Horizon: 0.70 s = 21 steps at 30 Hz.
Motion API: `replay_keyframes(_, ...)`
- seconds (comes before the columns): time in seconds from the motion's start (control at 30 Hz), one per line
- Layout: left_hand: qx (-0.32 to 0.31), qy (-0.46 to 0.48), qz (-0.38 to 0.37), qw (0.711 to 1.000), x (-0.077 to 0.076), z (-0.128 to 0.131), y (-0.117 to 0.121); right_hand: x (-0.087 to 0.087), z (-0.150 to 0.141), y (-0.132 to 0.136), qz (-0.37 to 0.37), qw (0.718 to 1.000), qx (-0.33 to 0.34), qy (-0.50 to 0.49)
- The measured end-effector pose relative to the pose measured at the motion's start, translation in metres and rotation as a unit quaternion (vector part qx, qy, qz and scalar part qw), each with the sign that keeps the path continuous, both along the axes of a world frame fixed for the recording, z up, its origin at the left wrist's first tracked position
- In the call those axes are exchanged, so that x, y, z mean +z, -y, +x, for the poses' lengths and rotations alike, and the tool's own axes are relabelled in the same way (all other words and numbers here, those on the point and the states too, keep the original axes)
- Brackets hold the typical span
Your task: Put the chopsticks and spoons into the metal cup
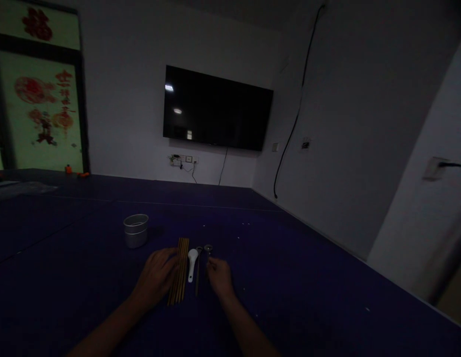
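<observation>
A row of wooden chopsticks [182, 270] lies side by side on the dark blue surface. My left hand [158, 271] rests flat along their left edge, fingers extended and touching them. To their right lies a white soup spoon [192, 260], its bowl pointing away from me. Beside it is a thin metal utensil [197, 277] with a long handle. My right hand [220, 276] pinches the handle of a metal spoon [208, 248], whose round head shows beyond the fingers. A grey metal cup [136, 232] stands upright beyond my left hand.
The blue surface [308, 277] stretches out to the walls. A plastic sheet [26, 189] and small orange objects [69, 169] lie at the far left. A television [217, 109] hangs on the far wall, and a black cable [298, 109] runs down the right wall.
</observation>
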<state>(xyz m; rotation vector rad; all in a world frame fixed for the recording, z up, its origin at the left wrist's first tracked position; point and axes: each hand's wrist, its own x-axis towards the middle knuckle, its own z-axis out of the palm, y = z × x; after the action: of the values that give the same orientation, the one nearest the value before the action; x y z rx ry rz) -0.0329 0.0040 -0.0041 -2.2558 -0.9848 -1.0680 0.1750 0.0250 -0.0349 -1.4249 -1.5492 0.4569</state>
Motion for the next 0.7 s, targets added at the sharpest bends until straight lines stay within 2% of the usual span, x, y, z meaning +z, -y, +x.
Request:
replay_keyframes(0.43,-0.005,-0.007,-0.02,1.0,0.0,0.001,0.002,0.007,0.001,0.006,-0.018,0.997,-0.001,0.075)
replay_keyframes(0.7,-0.005,-0.014,-0.034,0.999,-0.002,0.0,0.0,0.012,-0.002,0.01,-0.025,0.982,-0.04,0.182)
